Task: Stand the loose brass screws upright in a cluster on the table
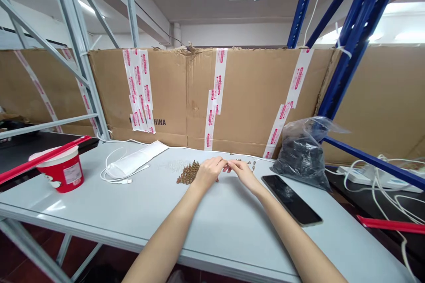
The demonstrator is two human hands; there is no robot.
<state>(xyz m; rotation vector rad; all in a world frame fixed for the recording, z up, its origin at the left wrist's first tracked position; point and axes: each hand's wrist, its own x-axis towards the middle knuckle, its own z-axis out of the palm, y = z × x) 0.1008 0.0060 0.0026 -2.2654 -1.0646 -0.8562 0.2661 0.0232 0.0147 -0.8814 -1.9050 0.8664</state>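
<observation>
My left hand [209, 172] and my right hand [243, 173] meet over the grey table, fingertips pinched together. Whatever they hold between them is too small and too covered by the fingers to name. Just left of my left hand stands a tight cluster of small brass-coloured pieces [188, 173]. Beside that cluster lie scattered tiny clear pieces [170, 166]. A few small metal parts [254, 166] are strewn behind and to the right of my right hand.
A phone [291, 199] lies right of my right forearm, before a clear bag of black items [302, 154]. Left are a white sleeve with a cable [133, 163] and a red cup [63, 170]. Cardboard [249, 97] walls the back; blue posts [348, 44] rise at right.
</observation>
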